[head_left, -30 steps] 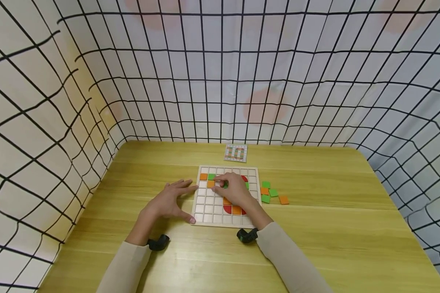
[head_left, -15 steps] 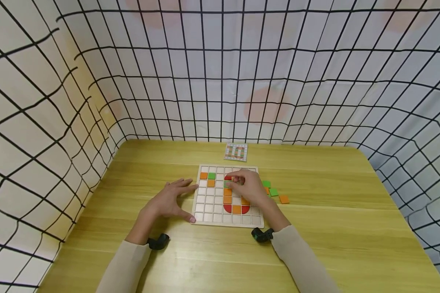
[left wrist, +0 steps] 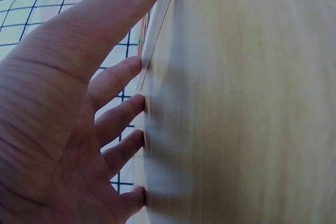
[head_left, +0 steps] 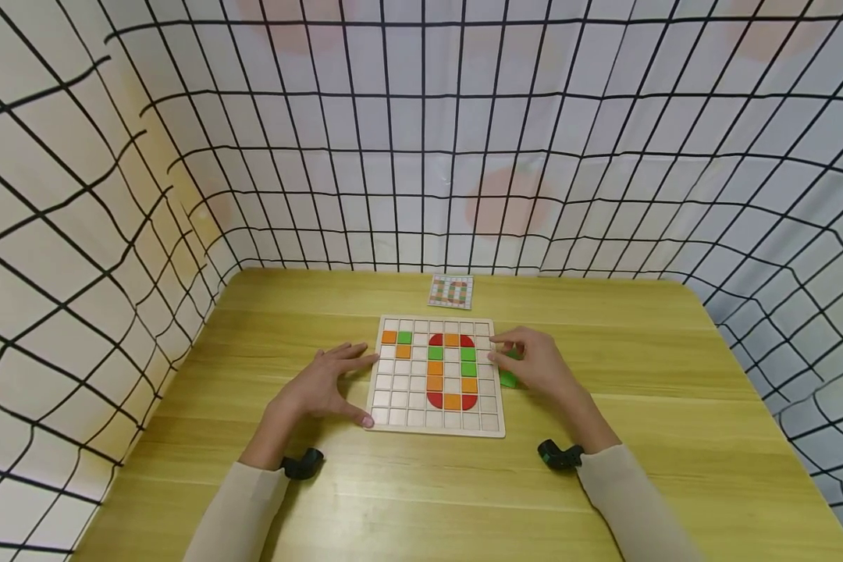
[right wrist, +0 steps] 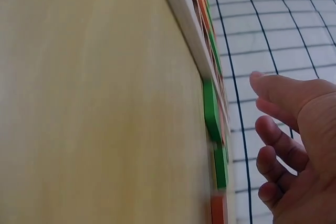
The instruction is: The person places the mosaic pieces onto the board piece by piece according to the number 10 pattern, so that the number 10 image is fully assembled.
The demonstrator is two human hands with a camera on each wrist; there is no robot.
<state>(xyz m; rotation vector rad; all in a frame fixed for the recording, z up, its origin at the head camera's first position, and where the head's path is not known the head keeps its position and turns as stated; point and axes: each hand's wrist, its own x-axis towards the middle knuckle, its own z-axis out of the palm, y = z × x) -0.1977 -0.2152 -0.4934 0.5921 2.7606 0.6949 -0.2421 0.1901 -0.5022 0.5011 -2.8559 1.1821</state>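
Observation:
A wooden grid board (head_left: 402,398) lies on the table with coloured tiles in its cells. Red rounded corners with orange and green squares form a ring (head_left: 452,403) on its right part. Towards the upper left are two orange tiles and a green tile (head_left: 404,338). My left hand (head_left: 319,382) is spread along the board's left side, thumb and fingertips touching the edge. Past the right edge my right hand (head_left: 537,361) hovers above loose green tiles (head_left: 508,379), partly covering them. In the right wrist view its fingers (right wrist: 281,140) are loosely bent, with no tile visible between them.
A small printed card (head_left: 451,292) with a coloured grid pattern lies behind the board. Loose green and orange tiles lie beside the board; an orange one (right wrist: 218,209) shows in the right wrist view. Black wire mesh (head_left: 421,148) stands behind the table and along its sides.
My right hand has moved right, from over the board to the loose tiles beside it, uncovering the ring. The left hand has stayed at the board's edge.

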